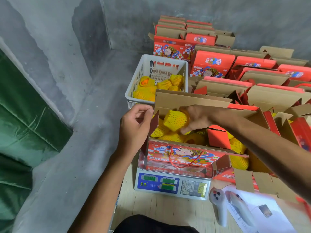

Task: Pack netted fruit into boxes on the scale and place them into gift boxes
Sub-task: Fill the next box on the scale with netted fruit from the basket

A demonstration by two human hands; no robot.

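Observation:
A red gift box (pixel 181 157) with its cardboard flaps up stands on the digital scale (pixel 171 184), with several yellow-netted fruits inside. My right hand (pixel 196 118) grips one netted fruit (pixel 175 121) just above the box's left part. My left hand (pixel 136 125) is at the box's left side flap, fingers loosely curled; whether it pinches the flap is unclear. A white plastic basket (pixel 134 84) behind the scale holds more netted fruits.
Many red gift boxes (pixel 213 64) with flaps up stand at the back and right, some with fruit inside. A white controller (pixel 218 206) and papers (pixel 262 214) lie on the wooden surface right of the scale. A grey concrete floor and a green mat (pixel 25 123) lie to the left.

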